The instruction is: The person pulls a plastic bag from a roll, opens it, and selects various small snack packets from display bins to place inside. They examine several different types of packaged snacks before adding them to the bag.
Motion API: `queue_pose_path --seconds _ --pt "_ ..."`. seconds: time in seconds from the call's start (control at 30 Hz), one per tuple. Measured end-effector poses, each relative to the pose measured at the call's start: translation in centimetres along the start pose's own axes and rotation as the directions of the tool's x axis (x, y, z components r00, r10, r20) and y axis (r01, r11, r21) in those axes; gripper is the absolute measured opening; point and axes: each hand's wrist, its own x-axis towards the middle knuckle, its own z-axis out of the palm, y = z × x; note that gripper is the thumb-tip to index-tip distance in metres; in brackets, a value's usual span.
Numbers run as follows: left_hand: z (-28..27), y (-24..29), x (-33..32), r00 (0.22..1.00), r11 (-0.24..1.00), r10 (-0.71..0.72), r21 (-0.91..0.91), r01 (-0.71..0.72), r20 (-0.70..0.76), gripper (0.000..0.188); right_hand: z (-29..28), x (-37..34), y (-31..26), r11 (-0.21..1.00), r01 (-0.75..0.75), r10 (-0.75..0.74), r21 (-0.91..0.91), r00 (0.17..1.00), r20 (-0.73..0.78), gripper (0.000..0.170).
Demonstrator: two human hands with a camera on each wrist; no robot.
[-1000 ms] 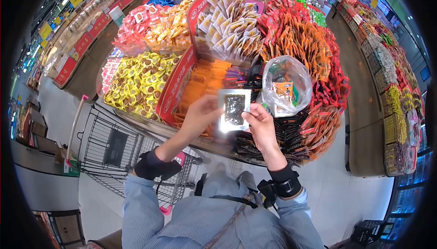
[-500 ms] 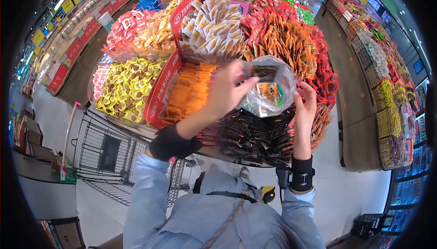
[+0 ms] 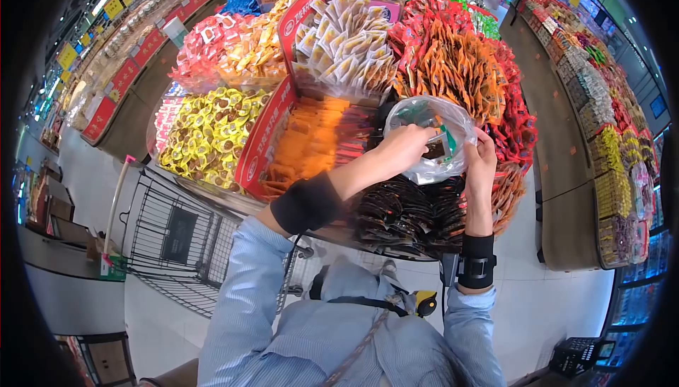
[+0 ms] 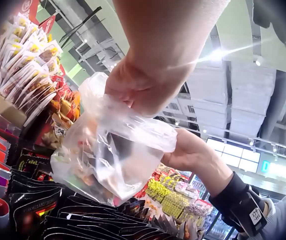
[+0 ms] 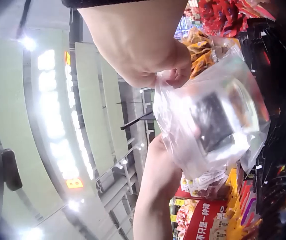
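A clear plastic bag (image 3: 426,171) hangs with its mouth spread above the black packets; a few packets lie inside it. My left hand (image 3: 409,148) reaches into the mouth, pinching a silver packet with a dark middle (image 3: 436,148). The right hand (image 3: 481,161) pinches the bag's right rim. In the left wrist view, the bag (image 4: 103,160) hides the left fingertips, and the right hand (image 4: 185,150) holds the rim. The right wrist view shows the dark packet (image 5: 213,120) through the plastic, with the right hand (image 5: 158,60) at the rim.
Black packets (image 3: 403,214) lie below the bag, orange packets (image 3: 304,143) to its left, orange-red ones (image 3: 460,69) behind. A red divider (image 3: 265,139) stands by yellow-wrapped sweets (image 3: 212,129). A wire shopping cart (image 3: 177,238) is at the left; another display (image 3: 566,161) stands right.
The silver packet, held in both hands before, has moved right and down into the bag with my left hand. My right hand let go of it and took hold of the bag's rim.
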Motion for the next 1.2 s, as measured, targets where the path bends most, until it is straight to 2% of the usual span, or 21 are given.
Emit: queue_pose_path --seconds 0.1,0.2,0.3,0.4,0.47,0.53,0.63,0.73,0.87,0.93,1.03,1.13,1.2 --pt "1.2 -1.2 1.0 0.992 0.999 -0.034 0.005 0.033 0.121 0.023 0.7 -0.4 -0.4 0.999 0.036 -0.036 -0.016 0.999 0.023 0.031" --pt "0.8 -1.5 0.6 0.988 0.989 0.144 0.033 -0.143 -0.046 0.023 1.1 -0.5 -0.4 0.999 0.035 -0.035 -0.008 0.999 0.005 0.031" --pt "-1.9 -0.7 -0.4 0.963 0.984 0.175 0.053 -0.168 -0.206 0.018 1.0 -0.5 -0.1 1.000 0.021 -0.021 -0.005 1.000 -0.009 0.031" --pt "-5.0 -2.8 -0.7 0.927 0.993 0.113 0.078 -0.091 -0.357 0.013 0.7 -0.5 0.2 1.000 0.012 -0.013 -0.017 1.000 -0.015 0.031" --pt "-7.7 -5.2 -0.7 0.855 0.998 0.055 0.035 -0.043 -0.516 0.012 0.4 -0.4 0.4 1.000 0.012 -0.012 -0.021 1.000 -0.024 0.031" --pt "-10.3 -7.9 -0.4 0.793 0.988 -0.037 0.095 0.119 -0.609 0.012 0.0 -0.4 0.6 1.000 0.011 -0.011 -0.022 0.999 -0.034 0.031" --pt "-13.0 -11.0 0.1 0.771 0.971 -0.119 0.088 0.221 -0.625 0.016 -0.1 -0.3 0.9 1.000 0.020 -0.020 0.002 0.999 -0.037 0.032" --pt "-12.9 -12.1 0.2 0.811 0.934 -0.233 0.110 0.341 -0.537 0.022 -0.2 -0.3 0.9 1.000 0.004 -0.004 -0.006 0.999 -0.033 0.032" --pt "-10.8 -14.2 0.5 0.828 0.940 -0.166 0.169 0.298 -0.535 0.019 -0.2 -0.2 0.9 1.000 0.008 -0.008 -0.005 0.999 -0.033 0.031" --pt "-10.0 -15.2 0.9 0.816 0.955 -0.121 0.158 0.251 -0.565 0.016 -0.4 -0.1 1.0 1.000 0.019 -0.019 -0.003 0.999 -0.029 0.031" --pt "-9.5 -15.5 1.1 0.774 0.968 -0.174 0.037 0.247 -0.609 0.013 -0.5 -0.1 1.0 1.000 0.010 -0.010 0.001 0.999 -0.039 0.031" --pt "-9.0 -16.3 1.3 0.746 0.977 -0.133 0.038 0.208 -0.652 0.014 -0.6 0.0 1.2 1.000 0.005 -0.005 0.003 0.999 -0.048 0.030" --pt "-8.9 -16.6 1.4 0.739 0.976 -0.112 0.066 0.207 -0.665 0.012 -1.0 0.2 1.4 0.998 -0.032 0.028 -0.058 0.998 -0.053 0.031"
